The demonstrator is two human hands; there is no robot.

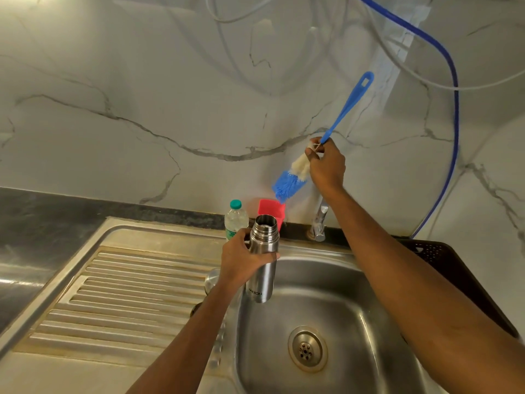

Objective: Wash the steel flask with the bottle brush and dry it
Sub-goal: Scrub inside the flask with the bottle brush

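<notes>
My left hand (244, 258) grips the steel flask (262, 268) around its upper body, holding it upright over the left rim of the sink basin (355, 314); its mouth is uncapped. My right hand (326, 164) is raised above and to the right of the flask, closed on the bottle brush (289, 182) where the wire stem meets the blue handle (348, 105). The blue and white bristles point down-left toward the flask, and the handle sticks up to the right. A steel lid or cup (212, 280) lies on the drainboard, partly hidden behind my left wrist.
A small clear plastic bottle with a green cap (235, 220) and a red container (274, 210) stand behind the flask at the wall. The tap (319, 220) rises behind the basin. A dark plastic tray (454, 268) lies right of the sink. The ribbed drainboard (127, 294) lies left. A blue hose (454, 123) hangs along the wall.
</notes>
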